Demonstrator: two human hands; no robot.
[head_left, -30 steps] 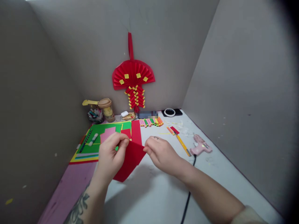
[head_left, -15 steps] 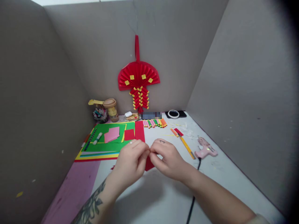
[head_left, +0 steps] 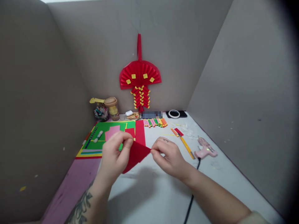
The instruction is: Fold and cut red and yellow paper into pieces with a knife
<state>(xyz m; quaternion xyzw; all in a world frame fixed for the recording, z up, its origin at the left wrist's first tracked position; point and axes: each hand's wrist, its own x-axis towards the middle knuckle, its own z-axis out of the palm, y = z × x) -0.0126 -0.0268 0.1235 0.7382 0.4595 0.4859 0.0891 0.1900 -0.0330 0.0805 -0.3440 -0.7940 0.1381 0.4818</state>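
A piece of red paper (head_left: 136, 154) is stretched between my two hands above the white table. My left hand (head_left: 116, 152) is closed on its left side, thumb against the bent fingers. At its pointed right corner, my right hand (head_left: 167, 155) pinches the tip between thumb and forefinger. The far edge of the paper slopes down to the right. Its left part is hidden behind my left hand. Beyond the hands, several small rolled paper tubes (head_left: 154, 123) in pink, green, yellow and orange lie in a row.
A utility knife (head_left: 187, 146) and a pink glue gun (head_left: 205, 147) with a black cord lie at the right. Coloured sheets (head_left: 93, 149) are stacked at the left. A cup (head_left: 113, 109) and pen holder (head_left: 101, 114) stand behind. A red paper fan (head_left: 140, 73) hangs on the wall.
My hands were together at the fingertips with the red paper mostly hidden. Now my left hand has moved left, and the paper shows between them. My right hand has barely moved.
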